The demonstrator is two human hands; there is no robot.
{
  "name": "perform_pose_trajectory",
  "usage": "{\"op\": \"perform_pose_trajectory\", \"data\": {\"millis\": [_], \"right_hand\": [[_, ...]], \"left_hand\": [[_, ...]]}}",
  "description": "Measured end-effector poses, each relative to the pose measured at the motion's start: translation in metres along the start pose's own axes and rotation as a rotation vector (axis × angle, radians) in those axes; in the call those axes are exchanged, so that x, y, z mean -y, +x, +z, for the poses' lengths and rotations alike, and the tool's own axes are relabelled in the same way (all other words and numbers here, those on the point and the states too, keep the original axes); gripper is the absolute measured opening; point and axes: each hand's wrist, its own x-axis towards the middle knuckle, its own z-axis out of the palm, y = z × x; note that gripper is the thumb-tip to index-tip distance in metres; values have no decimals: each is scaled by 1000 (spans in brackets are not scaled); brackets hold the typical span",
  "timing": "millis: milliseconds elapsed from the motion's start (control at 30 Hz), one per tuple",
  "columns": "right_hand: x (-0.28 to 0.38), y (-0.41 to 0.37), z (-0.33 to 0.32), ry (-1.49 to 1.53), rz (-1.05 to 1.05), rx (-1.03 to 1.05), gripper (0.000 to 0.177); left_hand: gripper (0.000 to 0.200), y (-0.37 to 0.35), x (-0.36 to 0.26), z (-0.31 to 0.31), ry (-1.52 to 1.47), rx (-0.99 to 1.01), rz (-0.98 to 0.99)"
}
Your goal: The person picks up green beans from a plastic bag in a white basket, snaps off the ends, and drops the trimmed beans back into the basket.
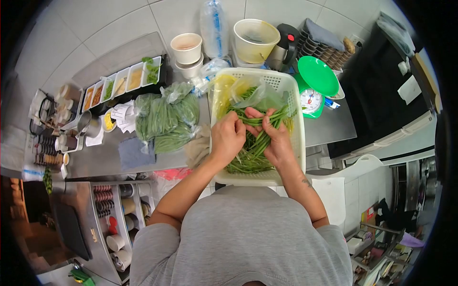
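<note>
Over the white basket (pixel 299 148), held green beans (pixel 261 143) look long and slender.

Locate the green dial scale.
In the head view, right of centre, the green dial scale stands on the steel counter, immediately right of the white perforated basket.

Stalks (pixel 244 162) in our basket (pixel 245 179)
Around it, we have bags (pixel 164 118) at nine o'clock, tub (pixel 253 50) at twelve, scale (pixel 316 88) at two.
</note>
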Motion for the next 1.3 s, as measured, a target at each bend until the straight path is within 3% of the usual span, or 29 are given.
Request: {"op": "perform_pose_trajectory", "data": {"millis": [67, 167, 267, 367, 467, 500, 700, 833, 933, 1033, 1133, 1233, 1300], "right_hand": [[-2, -1, 2, 2, -4, -16, 8], [2, 5, -6, -15, -52, -65, 8], [10, 7, -6, -19, -65, -100, 8], [10, 9, -5, -22, -73, -93, 9], [6, 10, -5, -33, -83, -32, 10], [5, 9, -3, -29, -88, -25, 10], [2, 3, -4, -111, -121, 12, 12], [12, 4, -8, -47, -139, -7, 13], [15, 10, -11, 11, -132, -43, 12], [16, 11, -5, 36, -124, -83, 11], [15, 11, -2, 28, -118, -56, 10], [9, 8, -1, 0, -103, 16, 11], [9, 8, 1, 2, -118, 33, 12]], "left_hand": [[9, 2, 10, 2, 112, -8, -16], [11, 4, 2, -17, 274, 177, -77], [13, -1, -6, -26, 395, 151, 62], [15, -9, -18, -22, 54, 246, 180], [14, -11, -29, -7, -74, 270, 168], [12, -10, -30, 0, -173, 180, 201], [7, -1, -12, 15, 52, 35, 55], [16, 6, 3, -3, -274, 249, 43], [11, 7, -4, -17, -325, 472, 15], [11, 4, -13, -16, -337, 555, -65], [9, -4, -14, -4, -316, 356, -36], [12, -5, -14, 16, -58, -95, 249], [13, -4, -6, 12, -41, 79, 30]]}}
